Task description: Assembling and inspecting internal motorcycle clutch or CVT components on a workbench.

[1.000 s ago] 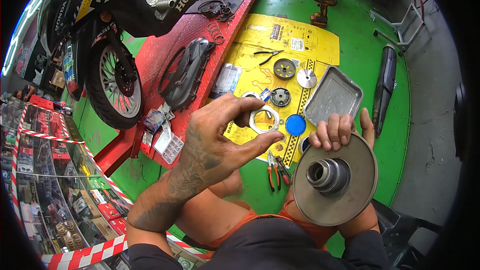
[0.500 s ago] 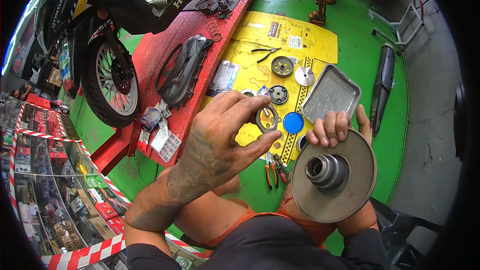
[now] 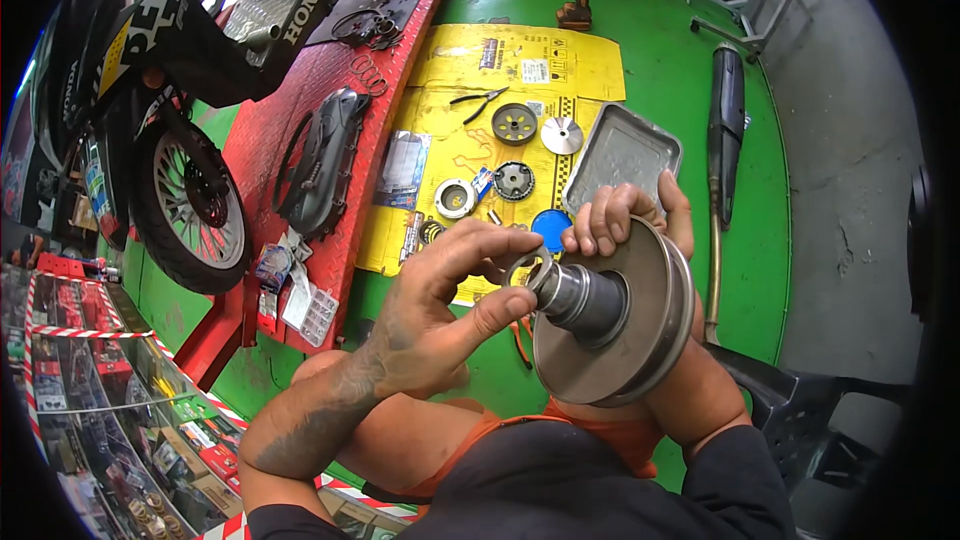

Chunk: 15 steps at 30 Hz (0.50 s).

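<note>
My left hand (image 3: 425,285) pinches a metal ring (image 3: 511,271) between thumb and fingertips, right at the open end of the pulley's hub (image 3: 592,308). Whether the ring touches the hub or sits just in front of it, I cannot tell. Gripped at its far rim by my right hand (image 3: 618,220), the scooter drive pulley (image 3: 590,370) is held above my lap. Its hub points left toward the ring. The right thumb reaches behind the discs, and part of that hand is hidden. A blue lid (image 3: 551,227) lies just beyond the two hands.
Yellow cardboard (image 3: 440,70) on the green floor bears a drum (image 3: 515,124), a silver disc (image 3: 562,136), a toothed part (image 3: 514,181) and black pliers (image 3: 478,105). A grey tray (image 3: 640,145) stands right. Left, a scooter (image 3: 190,185) stands by a red platform (image 3: 330,275).
My left hand has brought the ring to the hub's end. The pulley has tilted, so its hub faces left. The whole view has shifted.
</note>
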Available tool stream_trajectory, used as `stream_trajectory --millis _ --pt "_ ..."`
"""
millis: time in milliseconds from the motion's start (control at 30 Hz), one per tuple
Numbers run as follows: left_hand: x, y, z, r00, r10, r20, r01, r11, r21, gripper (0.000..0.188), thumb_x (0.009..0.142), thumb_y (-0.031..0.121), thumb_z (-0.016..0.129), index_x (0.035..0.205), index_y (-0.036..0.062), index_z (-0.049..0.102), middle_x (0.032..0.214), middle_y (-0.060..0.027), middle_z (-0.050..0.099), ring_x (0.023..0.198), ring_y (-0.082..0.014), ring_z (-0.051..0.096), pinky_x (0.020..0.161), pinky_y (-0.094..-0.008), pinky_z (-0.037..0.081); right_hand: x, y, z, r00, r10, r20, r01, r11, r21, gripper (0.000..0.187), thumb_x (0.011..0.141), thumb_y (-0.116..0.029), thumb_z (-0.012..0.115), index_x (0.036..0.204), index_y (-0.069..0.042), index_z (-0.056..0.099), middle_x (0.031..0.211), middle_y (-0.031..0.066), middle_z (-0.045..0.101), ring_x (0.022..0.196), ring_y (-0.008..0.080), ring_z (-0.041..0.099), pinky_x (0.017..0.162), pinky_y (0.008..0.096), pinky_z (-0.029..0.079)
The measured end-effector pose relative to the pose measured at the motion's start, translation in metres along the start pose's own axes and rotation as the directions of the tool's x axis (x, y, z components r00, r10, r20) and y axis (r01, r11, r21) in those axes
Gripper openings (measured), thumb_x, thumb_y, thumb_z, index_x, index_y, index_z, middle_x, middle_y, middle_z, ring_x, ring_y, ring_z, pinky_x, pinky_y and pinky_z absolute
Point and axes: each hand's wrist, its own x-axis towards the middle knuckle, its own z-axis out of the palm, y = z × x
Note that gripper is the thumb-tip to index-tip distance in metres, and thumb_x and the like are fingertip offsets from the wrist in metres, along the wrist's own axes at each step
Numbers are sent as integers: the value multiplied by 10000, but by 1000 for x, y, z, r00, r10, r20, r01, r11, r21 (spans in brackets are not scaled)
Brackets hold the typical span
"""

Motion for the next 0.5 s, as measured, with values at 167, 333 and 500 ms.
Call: stream_trajectory --millis 167,333,500 --pt "-3 1 -6 981 129 144 -161 958 237 453 913 49 750 1339 -24 613 1075 -111 671 947 -187 620 849 -294 518 -2 -2 0 998 -56 1 56 995 -83 727 1089 -540 171 690 -87 576 625 61 532 644 211 572 746 347 504" --pt "-10 1 -6 989 10 151 -33 988 149 510 886 28 770 1365 -30 605 1092 -123 685 907 -178 648 810 -286 539 -5 -6 19 988 -146 -42 130 958 -256 711 1087 -506 186 648 -92 563 610 54 519 608 189 522 690 318 462" --pt "-14 -5 -9 987 -119 106 123 992 -33 535 855 14 790 1359 -39 617 1077 -123 699 860 -161 670 756 -256 549 -9 -8 30 958 -284 37 260 805 -533 702 1084 -471 202 616 -90 559 613 53 535 589 169 472 648 301 411"
